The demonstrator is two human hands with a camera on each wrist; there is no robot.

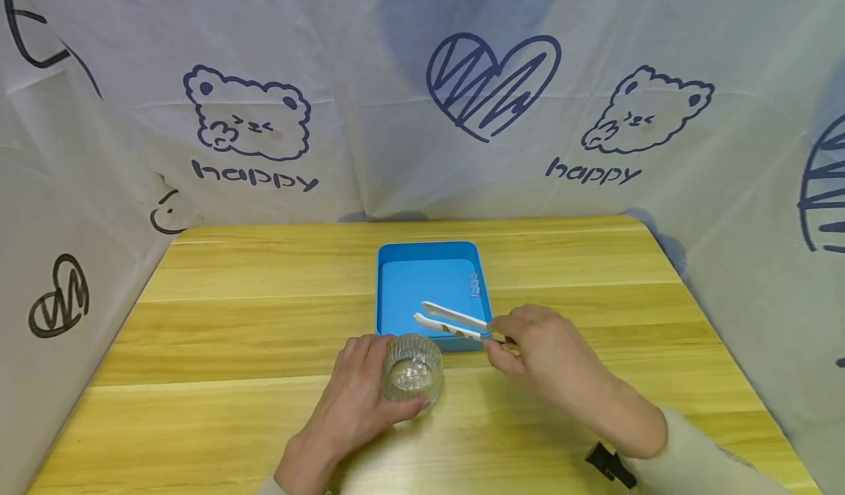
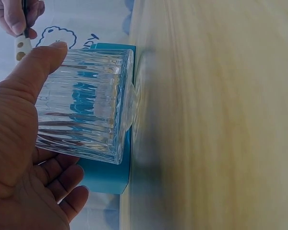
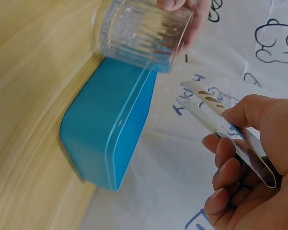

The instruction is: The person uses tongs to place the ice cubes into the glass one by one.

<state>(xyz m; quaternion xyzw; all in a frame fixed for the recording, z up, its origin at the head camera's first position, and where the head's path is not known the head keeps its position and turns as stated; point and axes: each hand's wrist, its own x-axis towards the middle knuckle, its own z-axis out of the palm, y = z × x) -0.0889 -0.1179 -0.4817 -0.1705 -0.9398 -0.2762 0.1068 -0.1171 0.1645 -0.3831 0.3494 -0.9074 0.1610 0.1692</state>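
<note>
A clear ribbed drinking glass (image 1: 413, 369) stands upright on the table in front of the blue tray. My left hand (image 1: 356, 389) holds it from the left side, thumb along the near wall and fingers round the far side. Shiny clear shapes show at the glass's bottom; whether they are loose pieces or the base, I cannot tell. My right hand (image 1: 551, 352) pinches a pair of tongs (image 3: 242, 139) with white, brown-marked tips. The tips stand apart above the tray's near edge, with nothing visible between them.
The blue tray (image 1: 422, 290) sits at mid-table, with a small clear, bluish cluster (image 1: 474, 285) by its right wall. A black clip-like object (image 1: 610, 466) is beside the right sleeve. Printed white cloth (image 1: 370, 136) hangs behind the wooden table (image 1: 264, 282) and along both sides.
</note>
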